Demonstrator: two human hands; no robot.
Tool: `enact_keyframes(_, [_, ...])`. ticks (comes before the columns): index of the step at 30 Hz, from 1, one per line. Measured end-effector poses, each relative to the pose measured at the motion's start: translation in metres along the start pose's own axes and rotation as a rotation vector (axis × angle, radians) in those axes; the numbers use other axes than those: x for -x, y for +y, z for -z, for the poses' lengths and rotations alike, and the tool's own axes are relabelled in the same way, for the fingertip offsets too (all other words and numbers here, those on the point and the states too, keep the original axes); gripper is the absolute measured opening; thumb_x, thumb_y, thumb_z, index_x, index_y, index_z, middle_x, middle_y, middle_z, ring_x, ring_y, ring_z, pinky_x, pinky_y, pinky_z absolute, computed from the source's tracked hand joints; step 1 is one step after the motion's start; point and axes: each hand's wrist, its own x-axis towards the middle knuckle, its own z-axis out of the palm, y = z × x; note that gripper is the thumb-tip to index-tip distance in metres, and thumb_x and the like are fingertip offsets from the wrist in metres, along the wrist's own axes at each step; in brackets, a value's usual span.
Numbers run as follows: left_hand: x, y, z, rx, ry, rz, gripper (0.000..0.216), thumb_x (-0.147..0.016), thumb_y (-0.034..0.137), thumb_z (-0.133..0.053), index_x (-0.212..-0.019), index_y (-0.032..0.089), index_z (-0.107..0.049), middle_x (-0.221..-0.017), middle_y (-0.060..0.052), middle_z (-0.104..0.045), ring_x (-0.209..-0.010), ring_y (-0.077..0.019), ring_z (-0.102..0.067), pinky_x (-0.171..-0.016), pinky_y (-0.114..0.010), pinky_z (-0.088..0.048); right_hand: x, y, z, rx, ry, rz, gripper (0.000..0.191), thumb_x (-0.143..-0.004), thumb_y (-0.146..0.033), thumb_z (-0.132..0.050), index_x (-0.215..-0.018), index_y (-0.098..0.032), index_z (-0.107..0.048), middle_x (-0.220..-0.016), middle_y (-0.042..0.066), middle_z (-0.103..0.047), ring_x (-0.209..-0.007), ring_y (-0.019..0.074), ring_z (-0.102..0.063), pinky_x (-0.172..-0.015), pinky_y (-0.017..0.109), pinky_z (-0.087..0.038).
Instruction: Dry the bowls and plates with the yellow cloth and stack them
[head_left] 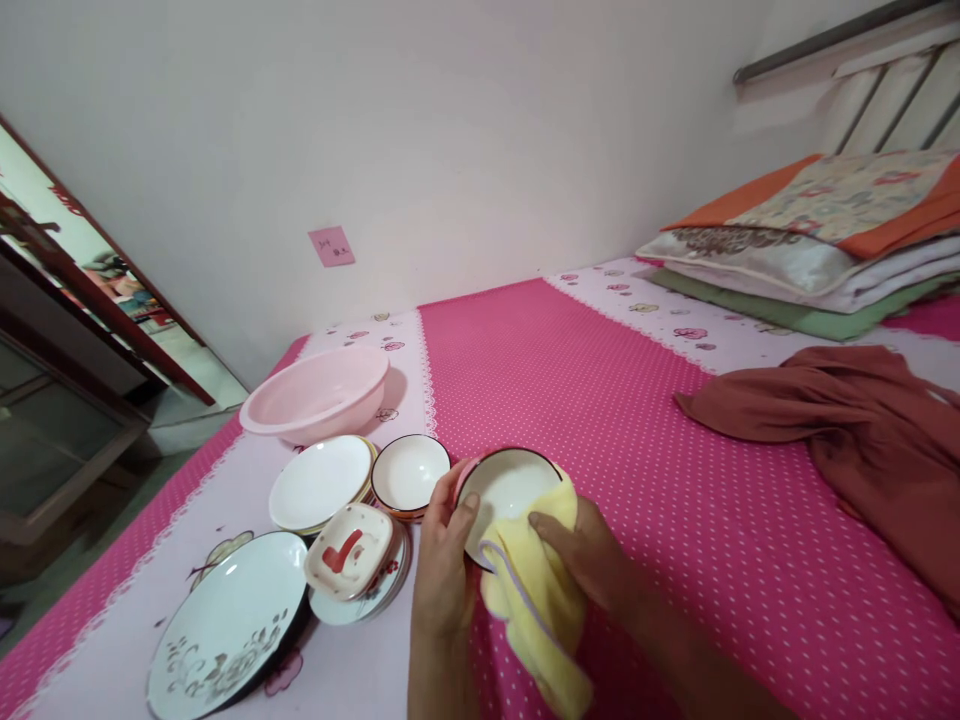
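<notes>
My left hand (pixel 442 560) grips the rim of a white bowl with a dark edge (pixel 506 485), holding it tilted above the pink dotted bed sheet (pixel 600 400). My right hand (pixel 592 555) presses a yellow cloth (pixel 536 600) against the bowl's lower inside, fingers closed over the cloth. The cloth hangs down below both hands.
To the left lie a pink plastic basin (pixel 315 392), a white plate stack (pixel 319 482), a small white bowl (pixel 410 475), a square red-patterned dish (pixel 349 550) on plates and a large flowered plate (pixel 225 625). A brown garment (pixel 862 420) and folded bedding (pixel 810 250) lie right.
</notes>
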Motion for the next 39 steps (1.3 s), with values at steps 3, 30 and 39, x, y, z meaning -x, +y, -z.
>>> enact_keyframes(3, [0.002, 0.005, 0.011, -0.133, -0.122, 0.064, 0.063, -0.082, 0.041, -0.082, -0.140, 0.021, -0.065, -0.138, -0.016, -0.070, -0.123, -0.0332, -0.068, -0.107, -0.046, -0.052, -0.005, -0.006, 0.014, 0.182, -0.055, 0.135, 0.030, -0.087, -0.034, -0.067, -0.111, -0.018, -0.074, -0.095, 0.006, -0.081, -0.087, 0.0256, -0.076, -0.082, 0.036, -0.062])
enact_keyframes(30, [-0.010, -0.031, -0.015, -0.250, 0.027, -0.007, 0.060, -0.085, 0.063, -0.075, -0.127, 0.019, -0.070, -0.127, -0.013, -0.075, -0.116, -0.0295, -0.070, -0.100, -0.041, -0.054, 0.001, 0.002, -0.010, 0.566, -0.006, 0.537, 0.053, -0.095, -0.021, -0.049, -0.148, -0.022, -0.053, -0.147, 0.012, -0.059, -0.144, 0.0315, -0.049, -0.124, 0.053, -0.037])
enact_keyframes(39, [-0.004, -0.035, -0.022, -0.451, -0.024, -0.082, 0.054, -0.090, 0.058, -0.070, -0.129, 0.021, -0.070, -0.130, -0.013, -0.073, -0.119, -0.0304, -0.068, -0.103, -0.041, -0.050, -0.001, 0.007, -0.013, 0.164, -0.091, 0.234, 0.029, -0.098, -0.029, -0.054, -0.122, -0.020, -0.066, -0.116, 0.008, -0.074, -0.109, 0.0245, -0.068, -0.098, 0.037, -0.054])
